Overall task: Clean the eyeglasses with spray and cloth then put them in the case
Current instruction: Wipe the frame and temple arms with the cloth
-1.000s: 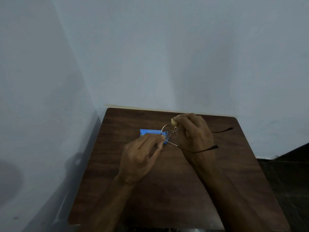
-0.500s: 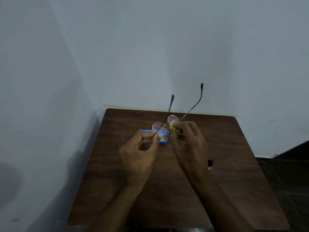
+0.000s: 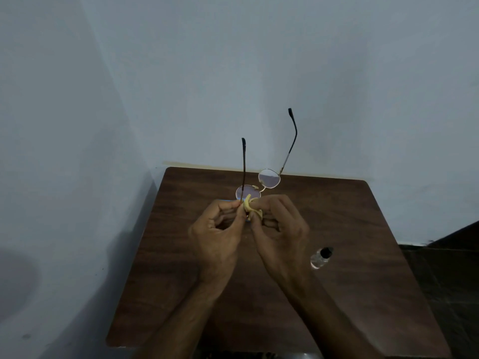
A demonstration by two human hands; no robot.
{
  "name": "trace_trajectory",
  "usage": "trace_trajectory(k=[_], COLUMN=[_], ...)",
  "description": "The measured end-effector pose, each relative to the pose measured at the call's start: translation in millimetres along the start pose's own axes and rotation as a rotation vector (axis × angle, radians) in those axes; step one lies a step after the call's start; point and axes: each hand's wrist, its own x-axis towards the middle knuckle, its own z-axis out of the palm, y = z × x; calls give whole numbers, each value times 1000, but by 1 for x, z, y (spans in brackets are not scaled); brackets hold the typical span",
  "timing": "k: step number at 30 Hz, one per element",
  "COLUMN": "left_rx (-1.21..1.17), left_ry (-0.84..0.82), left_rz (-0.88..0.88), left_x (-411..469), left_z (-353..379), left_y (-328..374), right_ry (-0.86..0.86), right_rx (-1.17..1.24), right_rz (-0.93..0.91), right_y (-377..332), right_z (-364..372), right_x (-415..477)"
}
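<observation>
Thin gold-rimmed eyeglasses (image 3: 269,178) with round lenses are held up above the table, temples pointing up toward the wall. My left hand (image 3: 220,234) pinches the frame at the edge of the left lens. My right hand (image 3: 280,229) pinches a small yellow cloth (image 3: 251,208) against that left lens. The right lens is free and uncovered. A small clear spray bottle (image 3: 321,257) with a black cap lies on the table to the right of my right wrist. Of the blue case (image 3: 248,221), only a sliver shows between my hands.
The dark brown wooden table (image 3: 363,255) stands in a corner against pale blue-grey walls. Its left edge runs along the left wall. A dark floor shows past the table's right edge.
The glasses turned from lying sideways to temples pointing up. The yellow cloth shifted from the right lens to the left lens. The spray bottle now shows beside my right wrist.
</observation>
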Motion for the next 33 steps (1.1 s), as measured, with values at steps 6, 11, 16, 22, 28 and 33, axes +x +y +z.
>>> trace_trajectory(k=[6,11,16,22,28,33], left_rx=[101,77,137,253,432,481], left_ry=[-9,-20,-87,-163,-241,-272], left_rz=[77,100,201,411,600,688], left_x=[-3,0,-4,-5,6,8], left_z=[0,-2,-4,-5,-17,-17], left_y=[-2,-5,1,-5,-19,-21], right_ry=[7,-65,-9,-137,-298,-240], right_rx=[-48,-39,-240,-301,8,-133], right_rz=[81,45,-34,-100,-115,-118], right_y=[13,4,2,13,14,28], right_z=[-10,-11,-20,-22,-23,-25], right_x=[13,12,32,46,46,49])
